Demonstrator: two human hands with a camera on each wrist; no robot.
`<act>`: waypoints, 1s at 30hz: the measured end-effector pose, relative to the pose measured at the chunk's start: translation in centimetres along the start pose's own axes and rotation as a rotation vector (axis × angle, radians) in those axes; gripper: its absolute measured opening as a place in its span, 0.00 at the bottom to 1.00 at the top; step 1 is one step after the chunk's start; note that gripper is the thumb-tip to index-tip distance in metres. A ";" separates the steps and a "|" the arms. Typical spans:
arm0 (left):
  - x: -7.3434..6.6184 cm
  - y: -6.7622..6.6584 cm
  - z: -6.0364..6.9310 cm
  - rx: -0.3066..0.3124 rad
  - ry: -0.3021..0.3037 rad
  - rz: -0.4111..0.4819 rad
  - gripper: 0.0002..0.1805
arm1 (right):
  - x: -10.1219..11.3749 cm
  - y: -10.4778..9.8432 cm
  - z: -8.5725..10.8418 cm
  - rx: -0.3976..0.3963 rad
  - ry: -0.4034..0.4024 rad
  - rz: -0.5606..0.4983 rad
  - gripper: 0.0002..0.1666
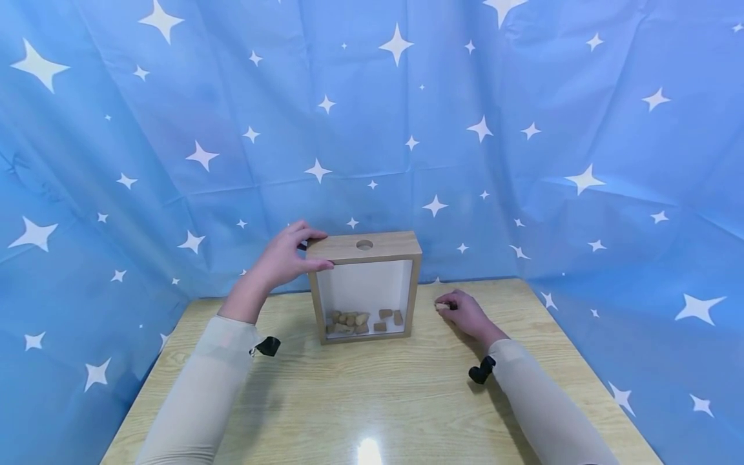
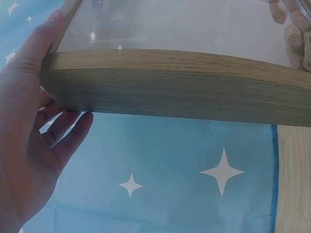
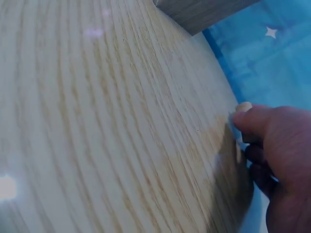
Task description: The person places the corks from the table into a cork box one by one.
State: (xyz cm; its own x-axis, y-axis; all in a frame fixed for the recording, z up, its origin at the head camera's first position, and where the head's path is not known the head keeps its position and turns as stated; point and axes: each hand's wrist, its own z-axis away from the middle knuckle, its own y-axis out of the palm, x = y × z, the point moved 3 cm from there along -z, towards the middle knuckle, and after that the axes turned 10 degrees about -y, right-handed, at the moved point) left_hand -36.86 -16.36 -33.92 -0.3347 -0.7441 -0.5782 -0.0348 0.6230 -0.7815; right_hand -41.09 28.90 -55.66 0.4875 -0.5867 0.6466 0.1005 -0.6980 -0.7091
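Observation:
A wooden box (image 1: 395, 243) with a clear front stands upright on the table, with a round hole (image 1: 364, 245) in its top. Several wine corks (image 1: 343, 328) lie at its bottom, most heaped toward the left. My left hand (image 1: 279, 259) grips the box's upper left corner, thumb on the front side and fingers behind. In the left wrist view the thumb and fingers of that hand (image 2: 29, 126) span the box side (image 2: 184, 92). Right of the box, low over the table, my right hand (image 1: 469, 318) pinches a cork (image 1: 442, 306); only its pale end (image 3: 244, 107) shows in the right wrist view.
A light wood-grain table (image 1: 360, 394) bears the box, with a bright glare spot near its front. Blue cloth (image 1: 372, 129) with white stars hangs behind the table and along both sides. Black wrist straps (image 1: 481, 371) show at both sleeves.

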 end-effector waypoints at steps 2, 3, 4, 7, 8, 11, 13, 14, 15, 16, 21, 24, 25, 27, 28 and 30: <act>0.0 0.0 0.0 0.001 -0.002 0.000 0.42 | -0.1 -0.1 0.0 -0.007 0.011 -0.008 0.18; 0.0 0.0 -0.1 0.000 -0.001 -0.001 0.41 | -0.1 -0.1 0.0 -0.011 0.017 -0.012 0.18; 0.0 0.0 -0.1 -0.001 0.000 0.002 0.41 | -0.1 -0.2 0.0 -0.011 0.023 -0.012 0.19; -0.1 0.0 0.0 0.001 -0.002 0.007 0.41 | 0.2 -0.6 -0.1 -0.013 0.030 -0.020 0.19; -0.1 0.0 0.0 0.001 -0.002 0.009 0.41 | 0.4 -0.7 -0.1 -0.013 0.023 -0.015 0.19; -0.1 -0.1 0.1 -0.001 -0.005 0.009 0.41 | 1.0 -1.3 -0.5 -0.022 0.000 0.002 0.19; 0.0 -0.1 0.0 -0.002 -0.005 0.006 0.41 | 1.5 -1.8 -0.7 -0.031 -0.017 0.017 0.18; 0.0 -0.1 0.0 -0.001 -0.006 0.004 0.41 | 1.8 -2.0 -0.8 -0.036 -0.027 0.029 0.17; 0.0 0.0 0.0 0.000 -0.007 0.003 0.42 | 2.0 -2.1 -0.9 -0.039 -0.038 0.035 0.17; 0.0 -0.1 0.0 0.000 -0.008 0.005 0.42 | 2.3 -2.3 -1.0 -0.042 -0.048 0.041 0.16; 0.1 0.0 0.1 0.005 -0.011 -0.004 0.44 | 4.0 -3.1 -1.6 -0.046 -0.084 0.058 0.16; 0.1 0.0 0.1 0.001 -0.009 -0.008 0.44 | 5.2 -3.6 -2.0 -0.042 -0.093 0.059 0.16; 0.1 0.0 0.1 -0.002 -0.007 -0.008 0.43 | 5.6 -3.8 -2.2 -0.041 -0.095 0.057 0.17; 0.1 0.0 0.1 -0.006 -0.003 -0.008 0.42 | 6.4 -4.1 -2.5 -0.040 -0.101 0.055 0.17; 0.0 -0.1 0.1 -0.008 -0.002 -0.009 0.42 | 6.8 -4.3 -2.7 -0.041 -0.104 0.052 0.17; 0.0 -0.1 0.1 -0.008 -0.001 -0.009 0.42 | 7.5 -4.7 -3.1 -0.043 -0.112 0.052 0.18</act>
State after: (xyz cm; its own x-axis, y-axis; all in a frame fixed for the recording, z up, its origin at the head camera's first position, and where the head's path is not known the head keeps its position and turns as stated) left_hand -36.80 -16.40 -33.89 -0.3331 -0.7499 -0.5716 -0.0456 0.6183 -0.7846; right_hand -40.57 26.51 -46.64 0.5849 -0.5750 0.5721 0.0367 -0.6859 -0.7268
